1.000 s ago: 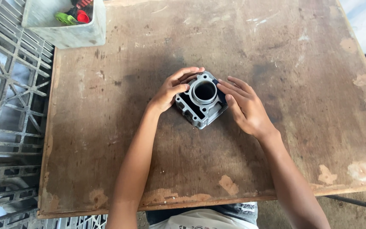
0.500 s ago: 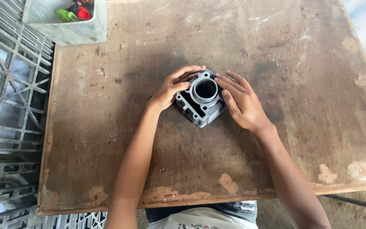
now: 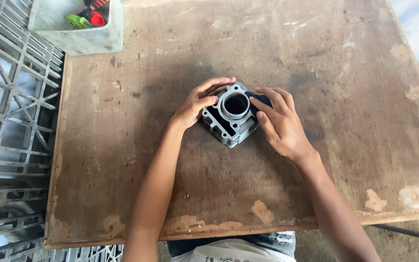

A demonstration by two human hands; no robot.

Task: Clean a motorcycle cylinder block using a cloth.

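No packages, labels, signs or screens anywhere in view

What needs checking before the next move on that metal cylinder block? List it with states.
1. Cylinder block resting flat on the wooden table: ok.
2. Left hand touching the block's left side: ok.
3. Right hand touching its right side: ok.
4. Bore facing up and unobstructed: ok.
5. Grey bin at the far left corner, apart from the hands: ok.
6. Firmness of grip: cannot tell.
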